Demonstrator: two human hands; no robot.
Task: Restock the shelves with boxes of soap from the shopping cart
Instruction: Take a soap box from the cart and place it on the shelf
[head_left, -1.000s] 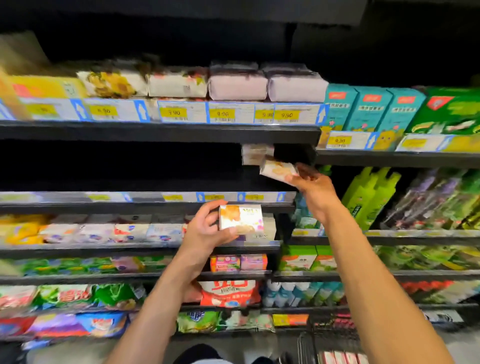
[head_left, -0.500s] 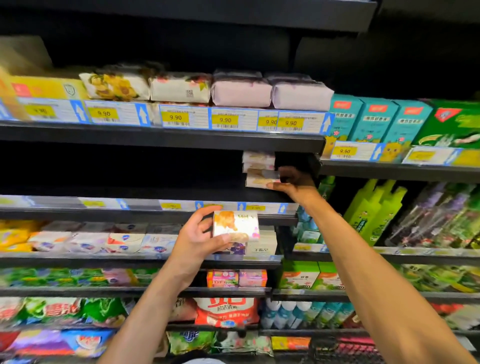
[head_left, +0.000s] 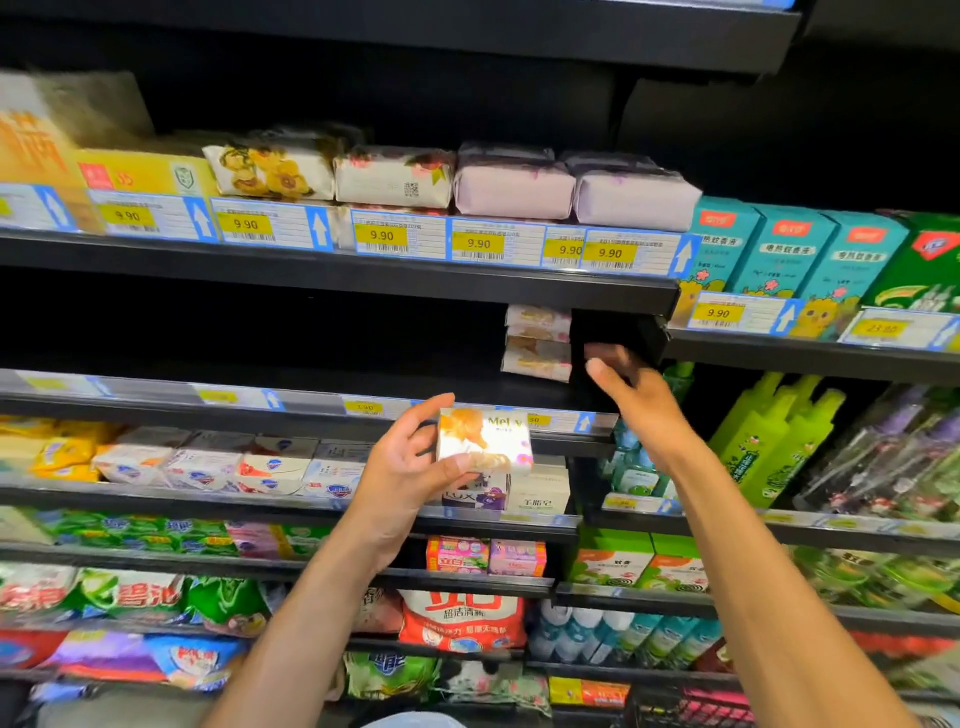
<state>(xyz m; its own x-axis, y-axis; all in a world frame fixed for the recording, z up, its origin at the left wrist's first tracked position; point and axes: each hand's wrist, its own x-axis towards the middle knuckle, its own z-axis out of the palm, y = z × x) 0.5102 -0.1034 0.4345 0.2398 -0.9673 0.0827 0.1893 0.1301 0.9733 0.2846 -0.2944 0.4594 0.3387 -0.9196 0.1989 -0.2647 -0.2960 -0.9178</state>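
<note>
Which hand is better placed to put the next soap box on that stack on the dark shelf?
Probably the left hand: it grips the soap box just below the stack. The right hand is beside the stack but holds nothing.

Open shelf room left of soap stack (head_left: 537, 343), upper shelf (head_left: 332, 273) close overhead

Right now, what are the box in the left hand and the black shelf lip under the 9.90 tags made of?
Soap box, held by the left hand: probably printed paperboard, slight gloss; sharp edges, flat printed faces. Shelf lip: likely painted metal, matte black; thin, straight edge, though plastic can't be ruled out.
</note>
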